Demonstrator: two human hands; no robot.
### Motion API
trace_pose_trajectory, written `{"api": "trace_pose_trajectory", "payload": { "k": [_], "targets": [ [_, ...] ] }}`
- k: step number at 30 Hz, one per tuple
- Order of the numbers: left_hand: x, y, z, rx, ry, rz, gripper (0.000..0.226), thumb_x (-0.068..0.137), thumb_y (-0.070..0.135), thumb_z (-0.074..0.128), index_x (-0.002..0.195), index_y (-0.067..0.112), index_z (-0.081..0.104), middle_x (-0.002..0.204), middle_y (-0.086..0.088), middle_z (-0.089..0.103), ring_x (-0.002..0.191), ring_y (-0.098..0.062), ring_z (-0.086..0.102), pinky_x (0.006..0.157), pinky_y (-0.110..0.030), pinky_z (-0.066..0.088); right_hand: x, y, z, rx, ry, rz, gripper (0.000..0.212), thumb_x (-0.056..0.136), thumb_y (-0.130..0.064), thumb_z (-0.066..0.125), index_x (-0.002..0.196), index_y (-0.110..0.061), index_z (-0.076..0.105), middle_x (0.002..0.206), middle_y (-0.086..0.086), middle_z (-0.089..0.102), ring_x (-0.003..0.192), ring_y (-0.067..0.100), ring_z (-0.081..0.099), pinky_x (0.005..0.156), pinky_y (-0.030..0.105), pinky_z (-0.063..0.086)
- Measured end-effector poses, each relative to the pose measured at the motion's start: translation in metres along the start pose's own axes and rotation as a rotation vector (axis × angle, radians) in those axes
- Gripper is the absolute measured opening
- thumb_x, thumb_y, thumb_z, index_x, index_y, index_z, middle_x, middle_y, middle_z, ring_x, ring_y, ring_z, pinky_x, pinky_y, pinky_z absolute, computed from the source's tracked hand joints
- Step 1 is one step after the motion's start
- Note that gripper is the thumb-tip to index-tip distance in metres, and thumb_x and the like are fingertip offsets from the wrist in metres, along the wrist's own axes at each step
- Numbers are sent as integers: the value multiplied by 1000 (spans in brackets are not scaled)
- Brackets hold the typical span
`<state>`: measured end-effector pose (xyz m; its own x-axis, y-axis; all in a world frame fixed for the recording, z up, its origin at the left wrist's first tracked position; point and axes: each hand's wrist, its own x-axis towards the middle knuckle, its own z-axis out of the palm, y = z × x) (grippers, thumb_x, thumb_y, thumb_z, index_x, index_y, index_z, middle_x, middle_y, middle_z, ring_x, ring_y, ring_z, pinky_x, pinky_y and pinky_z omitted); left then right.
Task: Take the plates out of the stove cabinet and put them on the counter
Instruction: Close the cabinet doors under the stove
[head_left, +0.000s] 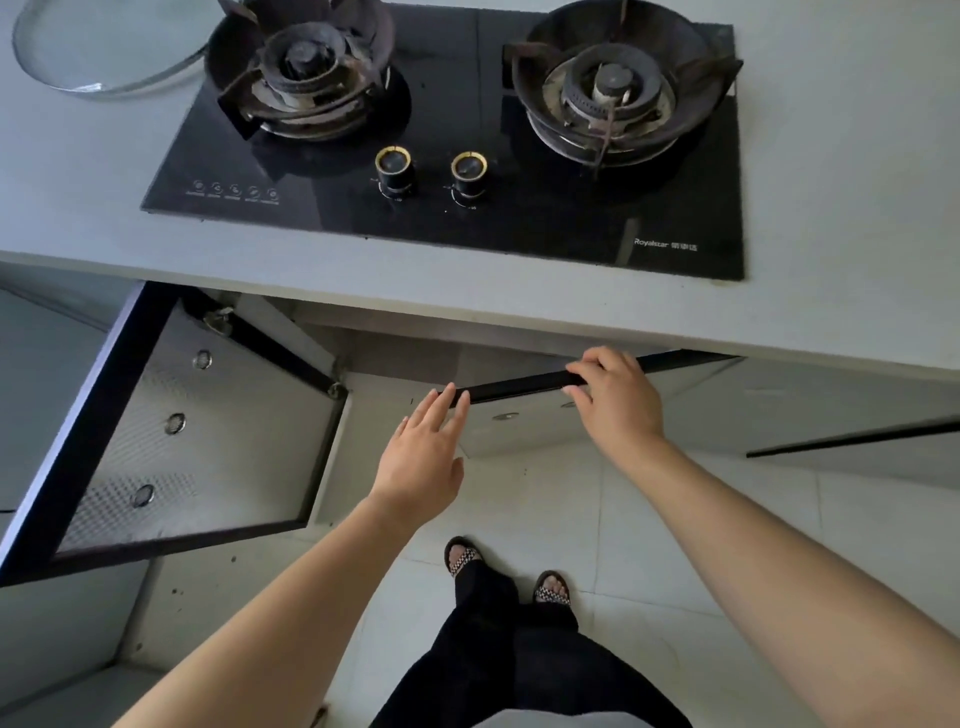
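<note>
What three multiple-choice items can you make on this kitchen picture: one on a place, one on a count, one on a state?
1. Where does the glass lid lie?
A. on the counter, left of the stove
B. on the right burner
C. on the floor

2. How many knobs does the stove have?
A. one
B. two
C. four

3. How does the left door of the cabinet stand?
A. shut
B. swung wide open
C. taken off

Key:
1 A: the lid rests on the grey counter by the left burner.
2 B: two black knobs with gold rings sit between the burners.
3 B: its inner side faces up at the camera, while the right hand grips the top edge of the right door and the left hand is flat at that door's end.
</note>
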<state>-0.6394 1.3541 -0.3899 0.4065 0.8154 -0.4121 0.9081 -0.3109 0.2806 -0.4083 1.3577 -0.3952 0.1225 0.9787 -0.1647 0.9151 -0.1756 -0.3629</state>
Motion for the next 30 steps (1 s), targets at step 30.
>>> {"api": "trace_pose_trajectory", "payload": {
  "k": [30],
  "targets": [
    [44, 0, -26, 103, -6, -101, 77, 90, 22, 50, 148, 21, -1, 157, 1, -11, 145, -19, -7, 113, -42, 24, -11, -27, 11, -24, -190, -30, 65, 97, -36, 39, 149, -15, 6, 158, -2, -2, 145, 18, -1, 118, 37, 13]
  ]
}}
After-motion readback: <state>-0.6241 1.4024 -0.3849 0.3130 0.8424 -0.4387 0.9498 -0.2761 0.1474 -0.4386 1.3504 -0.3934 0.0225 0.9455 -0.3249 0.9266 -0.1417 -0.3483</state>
